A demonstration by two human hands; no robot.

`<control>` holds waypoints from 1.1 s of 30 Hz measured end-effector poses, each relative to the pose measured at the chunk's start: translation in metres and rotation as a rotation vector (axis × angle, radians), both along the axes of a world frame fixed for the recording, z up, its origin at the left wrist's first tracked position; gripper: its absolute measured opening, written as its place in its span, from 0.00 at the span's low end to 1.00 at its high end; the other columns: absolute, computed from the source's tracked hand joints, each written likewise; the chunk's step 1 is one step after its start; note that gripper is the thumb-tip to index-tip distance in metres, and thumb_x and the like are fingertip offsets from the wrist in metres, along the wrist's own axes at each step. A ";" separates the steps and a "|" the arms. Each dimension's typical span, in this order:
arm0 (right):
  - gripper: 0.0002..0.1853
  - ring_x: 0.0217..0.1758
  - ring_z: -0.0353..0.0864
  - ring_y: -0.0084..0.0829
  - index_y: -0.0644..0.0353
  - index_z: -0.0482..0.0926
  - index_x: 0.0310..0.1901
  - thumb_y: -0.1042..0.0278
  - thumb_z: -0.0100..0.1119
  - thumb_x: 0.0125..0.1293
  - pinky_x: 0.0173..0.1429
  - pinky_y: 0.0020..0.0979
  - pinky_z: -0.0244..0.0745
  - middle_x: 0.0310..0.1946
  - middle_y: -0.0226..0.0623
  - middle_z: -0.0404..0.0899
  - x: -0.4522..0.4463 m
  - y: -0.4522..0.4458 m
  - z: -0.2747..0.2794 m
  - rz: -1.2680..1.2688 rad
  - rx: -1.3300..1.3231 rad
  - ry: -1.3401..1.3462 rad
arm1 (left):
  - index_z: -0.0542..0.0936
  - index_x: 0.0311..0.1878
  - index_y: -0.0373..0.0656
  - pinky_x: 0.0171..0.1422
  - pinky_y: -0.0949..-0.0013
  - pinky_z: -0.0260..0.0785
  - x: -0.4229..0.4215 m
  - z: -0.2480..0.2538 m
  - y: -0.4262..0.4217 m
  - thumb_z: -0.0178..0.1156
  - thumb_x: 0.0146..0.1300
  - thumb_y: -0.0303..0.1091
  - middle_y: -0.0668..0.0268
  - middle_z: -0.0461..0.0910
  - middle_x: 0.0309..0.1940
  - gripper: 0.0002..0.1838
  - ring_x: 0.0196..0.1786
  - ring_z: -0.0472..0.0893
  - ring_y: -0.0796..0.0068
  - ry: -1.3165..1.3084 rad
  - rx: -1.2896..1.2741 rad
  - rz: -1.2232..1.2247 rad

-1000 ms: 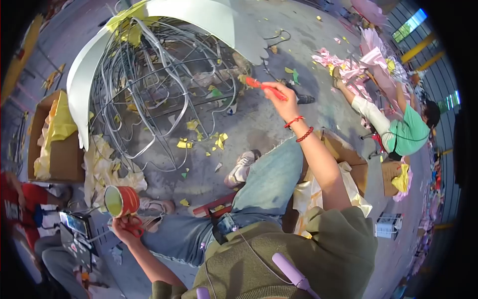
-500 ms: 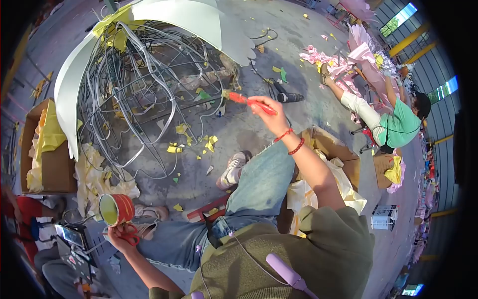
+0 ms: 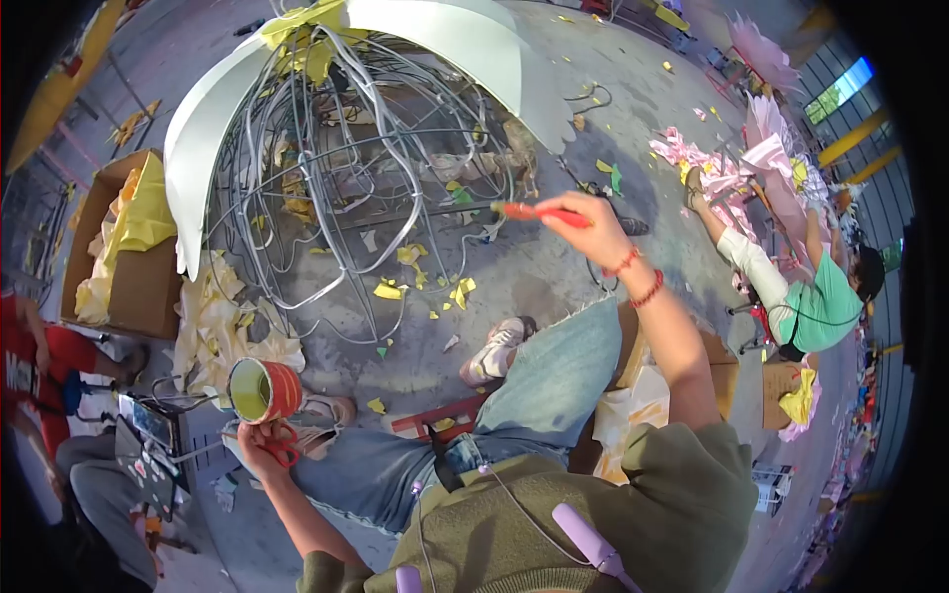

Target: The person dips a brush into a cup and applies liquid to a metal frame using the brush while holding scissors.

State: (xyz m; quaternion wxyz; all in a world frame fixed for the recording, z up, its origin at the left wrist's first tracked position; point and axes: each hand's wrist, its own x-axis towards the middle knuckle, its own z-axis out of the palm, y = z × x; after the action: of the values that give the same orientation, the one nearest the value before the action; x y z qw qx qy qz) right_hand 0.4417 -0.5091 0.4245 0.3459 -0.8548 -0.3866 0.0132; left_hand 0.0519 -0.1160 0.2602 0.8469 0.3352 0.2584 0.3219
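Note:
In my right hand (image 3: 590,229) is a red-handled paintbrush (image 3: 524,211), its bristles pointing left beside the right side of a wire frame. My left hand (image 3: 261,450), low on the left, grips a red can (image 3: 284,388) whose open mouth shows a yellowish-green inside. Red scissors handles (image 3: 285,445) show at the same hand, just under the can. The dome-shaped frame of grey wires (image 3: 341,168) stands ahead of me on the floor. Large white curved panels (image 3: 445,35) cover its top and left side, with yellow material (image 3: 314,44) at the crown.
A cardboard box (image 3: 143,282) with yellow sheets stands left; another box (image 3: 717,381) is by my right side. Paper scraps (image 3: 462,292) litter the concrete floor. A person in a green shirt (image 3: 825,306) sits at right near pink material (image 3: 692,163). Another person in red (image 3: 44,356) is at left.
The view has swung, so the scene sits further right and lower. The brush has tipped to a more level angle in my right hand. My left hand still holds the can.

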 end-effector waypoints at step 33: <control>0.13 0.40 0.76 0.42 0.62 0.79 0.43 0.76 0.61 0.54 0.44 0.36 0.72 0.35 0.41 0.77 -0.023 0.054 -0.062 0.444 -0.024 -0.208 | 0.78 0.37 0.35 0.24 0.69 0.68 -0.015 -0.030 0.010 0.53 0.58 0.47 0.57 0.79 0.25 0.20 0.22 0.76 0.69 0.120 -0.043 -0.104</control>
State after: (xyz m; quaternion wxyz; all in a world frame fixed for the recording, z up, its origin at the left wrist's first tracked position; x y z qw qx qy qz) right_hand 0.4184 -0.4550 0.3627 0.2828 -0.7496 -0.5984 0.0054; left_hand 0.0371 -0.1058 0.2302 0.8524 0.3488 0.2978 0.2512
